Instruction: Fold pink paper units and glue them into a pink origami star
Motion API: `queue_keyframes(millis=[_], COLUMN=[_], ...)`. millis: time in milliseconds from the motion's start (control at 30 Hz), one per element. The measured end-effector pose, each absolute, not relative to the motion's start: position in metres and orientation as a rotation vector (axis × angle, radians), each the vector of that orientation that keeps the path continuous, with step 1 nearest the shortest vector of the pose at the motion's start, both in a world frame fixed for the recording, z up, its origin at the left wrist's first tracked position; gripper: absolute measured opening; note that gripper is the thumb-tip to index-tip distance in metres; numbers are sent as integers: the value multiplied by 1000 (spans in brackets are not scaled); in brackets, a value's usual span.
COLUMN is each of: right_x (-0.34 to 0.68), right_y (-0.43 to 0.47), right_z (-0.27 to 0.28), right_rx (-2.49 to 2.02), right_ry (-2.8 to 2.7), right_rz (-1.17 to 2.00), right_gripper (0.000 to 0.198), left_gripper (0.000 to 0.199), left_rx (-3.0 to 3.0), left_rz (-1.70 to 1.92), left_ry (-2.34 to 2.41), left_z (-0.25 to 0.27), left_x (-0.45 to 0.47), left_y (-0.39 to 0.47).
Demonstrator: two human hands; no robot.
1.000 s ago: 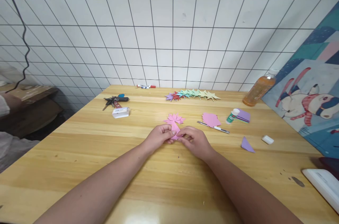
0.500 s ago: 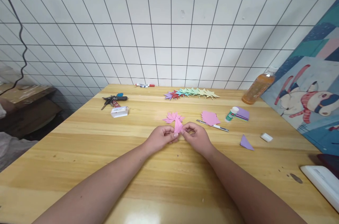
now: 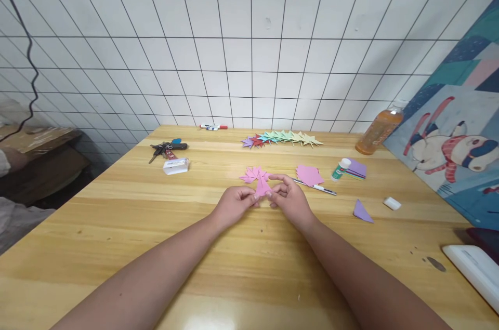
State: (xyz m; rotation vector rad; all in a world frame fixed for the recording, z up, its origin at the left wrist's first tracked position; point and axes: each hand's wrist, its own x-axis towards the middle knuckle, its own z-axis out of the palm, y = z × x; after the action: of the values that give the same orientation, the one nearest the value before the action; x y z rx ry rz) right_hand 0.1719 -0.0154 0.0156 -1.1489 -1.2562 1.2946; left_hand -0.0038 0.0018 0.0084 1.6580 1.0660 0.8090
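Between my hands is a small piece of folded pink paper [image 3: 262, 186], narrow at the top and wider at its lower end. My left hand [image 3: 237, 202] pinches its lower left corner between thumb and fingers. On the other side, my right hand [image 3: 288, 199] pinches the lower right corner. Just behind the piece lies a cluster of folded pink paper pieces [image 3: 252, 174] with pointed tips, partly covered by it. To the right sits a stack of pink paper [image 3: 310, 174], with a slim cutter knife [image 3: 322, 188] in front of it.
At the right are a glue stick [image 3: 341, 169], purple-topped paper sheets [image 3: 356, 168], a purple folded triangle [image 3: 363, 211], a white eraser [image 3: 392, 203] and a bottle [image 3: 380, 130]. Farther back lie colourful folded stars [image 3: 283, 137] and markers [image 3: 213, 127]. Keys [image 3: 168, 148] and a small white box [image 3: 176, 166] are left.
The lower end of the folded pink paper has spread wider. My right hand's fingers have opened out somewhat and shifted slightly, while my left hand stays nearly in place.
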Motion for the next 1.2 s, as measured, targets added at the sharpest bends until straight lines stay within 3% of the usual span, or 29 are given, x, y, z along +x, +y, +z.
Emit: queue_keyframes(millis=[467, 700, 1200], right_x=[168, 166, 172], right_y=[-15, -15, -13], right_z=[12, 9, 11], right_rx=[-1236, -1296, -1265], right_ry=[-1337, -1429, -1307], right_rz=[1263, 1283, 1369], right_gripper=[47, 19, 27], left_gripper=[20, 17, 21], left_rx=[1596, 1675, 1698], left_rz=[856, 852, 806], left_ry=[1047, 1069, 1075], left_z=[3, 7, 7], left_x=[-2, -2, -6], left_y=[5, 3, 7])
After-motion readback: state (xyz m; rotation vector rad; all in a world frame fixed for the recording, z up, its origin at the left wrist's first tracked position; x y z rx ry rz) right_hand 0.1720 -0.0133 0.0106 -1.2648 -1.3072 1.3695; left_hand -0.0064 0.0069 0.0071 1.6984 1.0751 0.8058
